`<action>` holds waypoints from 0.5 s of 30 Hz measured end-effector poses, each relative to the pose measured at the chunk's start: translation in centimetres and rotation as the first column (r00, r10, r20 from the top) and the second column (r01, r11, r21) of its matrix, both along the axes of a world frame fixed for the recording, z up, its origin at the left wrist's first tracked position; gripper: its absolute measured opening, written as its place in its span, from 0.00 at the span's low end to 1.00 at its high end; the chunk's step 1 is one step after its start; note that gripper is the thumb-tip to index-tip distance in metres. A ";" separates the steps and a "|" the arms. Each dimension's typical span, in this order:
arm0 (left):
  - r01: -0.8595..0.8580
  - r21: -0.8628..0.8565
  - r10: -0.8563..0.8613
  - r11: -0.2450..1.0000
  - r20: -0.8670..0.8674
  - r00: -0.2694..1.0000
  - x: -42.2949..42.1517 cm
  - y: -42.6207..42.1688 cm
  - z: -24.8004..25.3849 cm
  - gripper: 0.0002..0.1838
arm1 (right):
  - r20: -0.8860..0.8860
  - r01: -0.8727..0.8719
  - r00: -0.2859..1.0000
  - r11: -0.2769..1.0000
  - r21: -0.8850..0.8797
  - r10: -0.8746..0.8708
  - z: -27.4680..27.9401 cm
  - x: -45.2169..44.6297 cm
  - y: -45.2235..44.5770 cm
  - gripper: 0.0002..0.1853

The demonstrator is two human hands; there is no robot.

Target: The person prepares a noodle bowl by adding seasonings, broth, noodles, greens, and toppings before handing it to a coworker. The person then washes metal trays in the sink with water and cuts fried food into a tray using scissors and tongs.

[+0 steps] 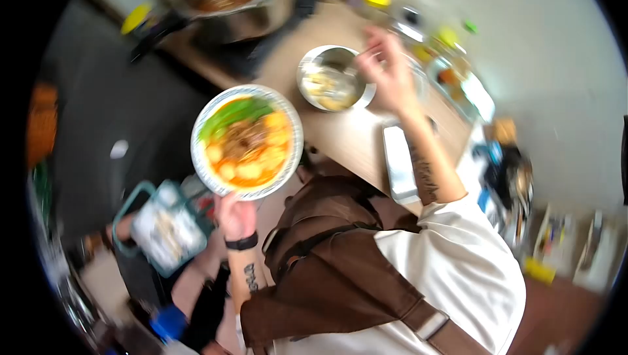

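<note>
A white patterned bowl of noodle soup (245, 142) rests in my left hand (237, 218), which grips its near rim. Green leaves, brown meat and pale yellow chunks lie in its orange-red broth. The bowl is held off the counter's edge, above the floor. Over the right rim of a metal bowl (318, 106) hovers my right hand (391, 74), its fingers bent and smeared by motion. Whether it holds anything cannot be made out. Pale yellowish pieces (322, 87) lie inside the metal bowl.
A large pot (242, 18) of reddish-brown liquid stands on a dark stove at the back left. Blurred jars (451, 74) line the wall side of the wooden counter (347, 139). A white, long container (399, 165) sits near its edge. Lower left is a teal basket (171, 224).
</note>
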State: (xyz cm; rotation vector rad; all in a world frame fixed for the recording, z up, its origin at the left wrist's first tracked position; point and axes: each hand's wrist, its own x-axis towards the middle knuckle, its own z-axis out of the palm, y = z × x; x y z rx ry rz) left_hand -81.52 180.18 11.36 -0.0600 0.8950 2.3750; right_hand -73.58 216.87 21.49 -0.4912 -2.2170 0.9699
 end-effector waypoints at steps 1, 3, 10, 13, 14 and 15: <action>0.026 -0.012 -0.026 1.000 -0.001 1.000 1.0 -0.2 -0.3 0.38 | 0.009 0.002 1.000 1.000 0.004 -0.002 -1.8 4.1 -0.3 0.27; 0.112 -0.015 -0.112 0.994 0.019 0.994 4.4 -0.5 -1.5 0.39 | -0.010 0.155 0.987 0.975 -0.160 -0.159 -4.3 13.4 -0.6 0.30; 0.225 -0.047 -0.222 0.973 0.056 0.973 7.9 0.3 -3.2 0.39 | -0.204 0.897 0.434 0.442 0.008 -0.877 -10.2 36.6 11.6 0.46; 0.223 -0.048 -0.221 0.974 0.036 0.975 14.1 2.6 -3.1 0.40 | -0.211 0.903 0.319 0.364 -0.228 -0.924 -10.1 48.1 18.3 0.57; 0.206 -0.033 -0.205 0.978 0.042 0.978 15.1 3.5 -3.9 0.41 | -0.196 0.869 0.378 0.420 -0.261 -0.905 -10.8 49.9 21.0 0.59; 0.227 -0.011 -0.227 0.974 0.027 0.974 16.5 4.8 -3.5 0.42 | -0.158 0.840 0.435 0.463 -0.284 -0.886 -10.7 52.0 23.5 0.62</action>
